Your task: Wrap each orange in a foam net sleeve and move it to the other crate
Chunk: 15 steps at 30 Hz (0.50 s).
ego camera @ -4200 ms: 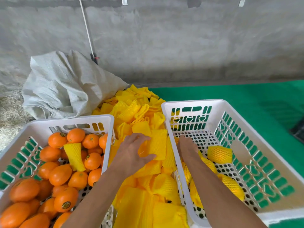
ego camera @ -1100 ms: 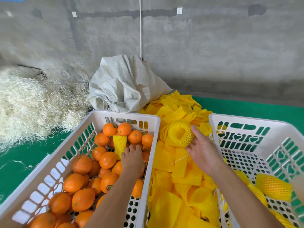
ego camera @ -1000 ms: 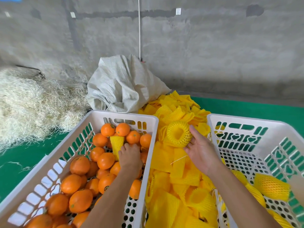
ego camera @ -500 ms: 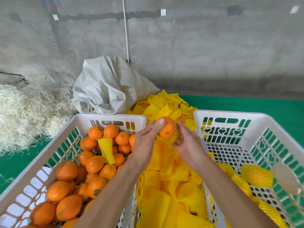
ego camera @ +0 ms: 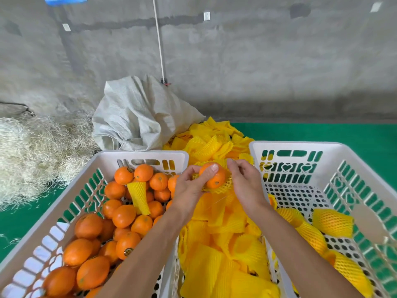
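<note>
Right now, seen from the head camera, both hands meet over the gap between the two crates. The left hand (ego camera: 191, 186) grips an orange (ego camera: 214, 178), thumb laid across its top. The right hand (ego camera: 247, 181) pinches the rim of a yellow foam net sleeve (ego camera: 223, 188), which is stretched around the lower part of that orange; the top of the fruit is bare. The pair hover just above the pile of loose sleeves (ego camera: 223, 244) that fills the strip between the crates, from the near edge back towards the grey sack (ego camera: 139, 117).

The left crate (ego camera: 141, 154) is heaped with unwrapped oranges (ego camera: 124, 216), and one stray sleeve (ego camera: 138, 196) lies tilted on top of them. Its right rim runs just under the left forearm.

The right crate (ego camera: 287, 145) holds a few wrapped oranges (ego camera: 333, 222) along its near right part; most of its perforated floor (ego camera: 300, 196) towards the far wall is bare. Its left rim sits just beside the right wrist, so the hands are nearer that rim than the left crate's far corner.

Straw (ego camera: 36, 151) is piled on the left by the concrete wall (ego camera: 236, 61), and green matting (ego camera: 322, 132) stretches behind the right crate.
</note>
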{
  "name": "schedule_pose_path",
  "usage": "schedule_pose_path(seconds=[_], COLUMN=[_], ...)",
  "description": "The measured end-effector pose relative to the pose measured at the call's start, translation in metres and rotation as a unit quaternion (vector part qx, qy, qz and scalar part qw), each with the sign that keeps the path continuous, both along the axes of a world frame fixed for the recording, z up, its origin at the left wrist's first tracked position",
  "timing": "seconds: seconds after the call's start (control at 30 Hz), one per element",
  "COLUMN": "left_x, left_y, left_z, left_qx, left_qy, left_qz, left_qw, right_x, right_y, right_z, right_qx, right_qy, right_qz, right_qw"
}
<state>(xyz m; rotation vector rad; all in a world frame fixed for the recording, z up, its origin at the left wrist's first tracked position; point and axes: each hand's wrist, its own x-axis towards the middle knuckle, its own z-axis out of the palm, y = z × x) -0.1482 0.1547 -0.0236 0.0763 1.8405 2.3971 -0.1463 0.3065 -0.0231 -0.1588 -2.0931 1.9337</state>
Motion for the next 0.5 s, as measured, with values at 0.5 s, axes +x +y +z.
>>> schedule_pose_path(seconds=[0.5], left_x=[0.003], left_y=[0.008], left_z=[-0.007], left_qx=[-0.008], left_qy=[-0.204], left_qz=[-0.049], left_qw=[0.978], right_x=[0.021], right_y=[-0.002], right_z=[0.006], right_qx=[0.419], right_qy=[0.287], right_qz=[-0.039], right_qw=[0.861])
